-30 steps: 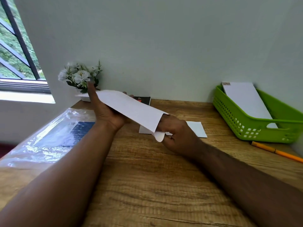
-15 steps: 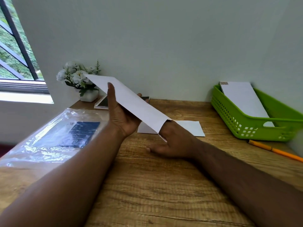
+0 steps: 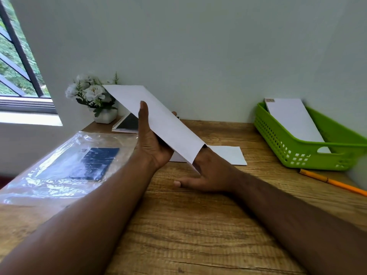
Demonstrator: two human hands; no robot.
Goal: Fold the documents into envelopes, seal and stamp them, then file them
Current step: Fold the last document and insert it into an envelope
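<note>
wooden desk (image 3: 198,225) under all; green plastic basket (image 3: 297,155) already holds one filed envelope. long white paper envelope (image 3: 158,124) tilts above the desk, left hand (image 3: 153,143) gripping it steady, likely so right hand (image 3: 208,171), fingers straight inside its mouth, can spread it.

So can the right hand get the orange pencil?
Probably yes. The pencil lies bare on the table's right side with nothing between, but the right hand has its fingers inside the envelope now.
</note>
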